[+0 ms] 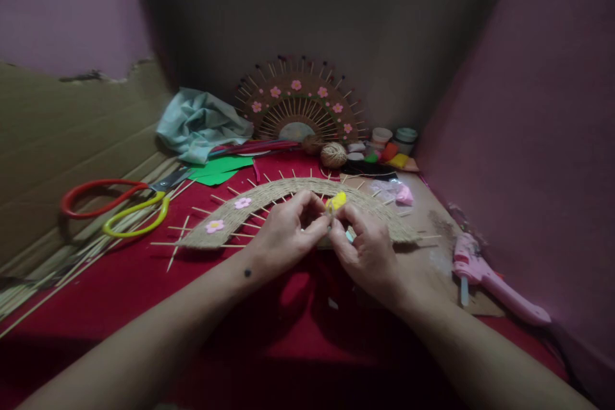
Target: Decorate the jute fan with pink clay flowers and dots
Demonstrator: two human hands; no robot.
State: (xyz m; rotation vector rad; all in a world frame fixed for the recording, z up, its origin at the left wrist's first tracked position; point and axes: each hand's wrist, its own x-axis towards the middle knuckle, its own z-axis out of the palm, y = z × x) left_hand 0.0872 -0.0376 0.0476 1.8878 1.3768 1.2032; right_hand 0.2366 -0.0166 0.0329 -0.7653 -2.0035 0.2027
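In the head view, the left hand (283, 227) and right hand (368, 256) pinch with fingertips a small, bright-yellow, soft-looking piece (339, 199), before the curved, beige twine band (271, 190). Light, even pressure seems best here. No brand, label or writing is readable.

The head camera is looking forward and down from near, above and behind the left hand (283, 229) and right hand (366, 251), facing the wall (327, 13) beyond.
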